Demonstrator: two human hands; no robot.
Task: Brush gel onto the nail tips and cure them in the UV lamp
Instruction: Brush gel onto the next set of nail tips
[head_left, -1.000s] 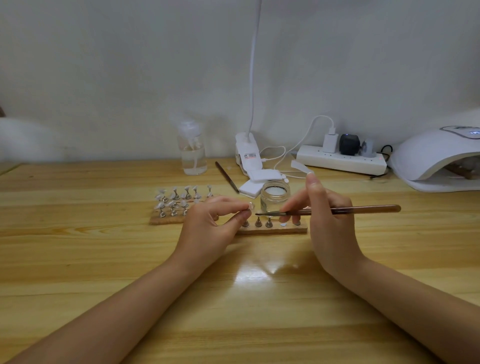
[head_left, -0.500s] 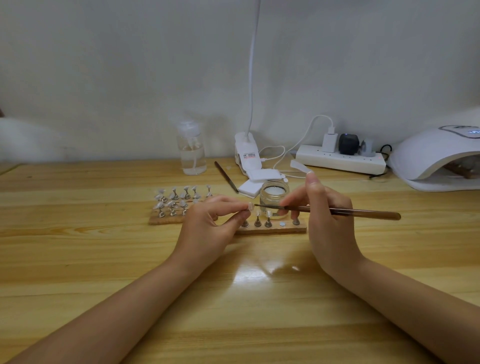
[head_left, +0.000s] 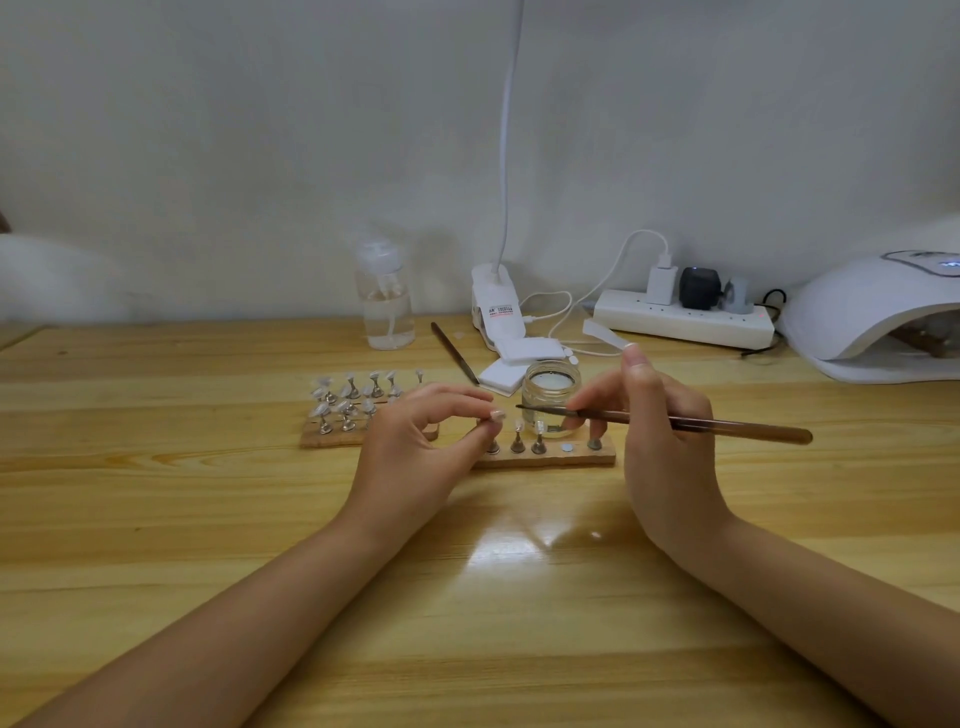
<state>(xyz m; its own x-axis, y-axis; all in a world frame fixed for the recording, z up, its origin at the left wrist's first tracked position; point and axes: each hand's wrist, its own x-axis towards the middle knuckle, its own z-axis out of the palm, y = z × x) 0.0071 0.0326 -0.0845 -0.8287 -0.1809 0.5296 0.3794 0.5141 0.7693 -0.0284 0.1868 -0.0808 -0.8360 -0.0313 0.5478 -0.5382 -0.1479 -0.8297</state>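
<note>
Mid-frame: left hand (head_left: 415, 441) pinching a nail tip (head_left: 497, 415); right hand (head_left: 660, 431) gripping a brush (head_left: 691, 423), bristles near that tip, before a jar (head_left: 550, 389).

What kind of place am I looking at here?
Most likely a small home nail-art workstation, not a salon floor: a wooden table against a plain wall, with a UV lamp, nail tips on stands, and a gel jar.

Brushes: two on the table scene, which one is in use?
The brush gripped in the right hand, bristles pointing left above the front wooden strip. The other brush lies untouched beside the spray bottle.
</note>
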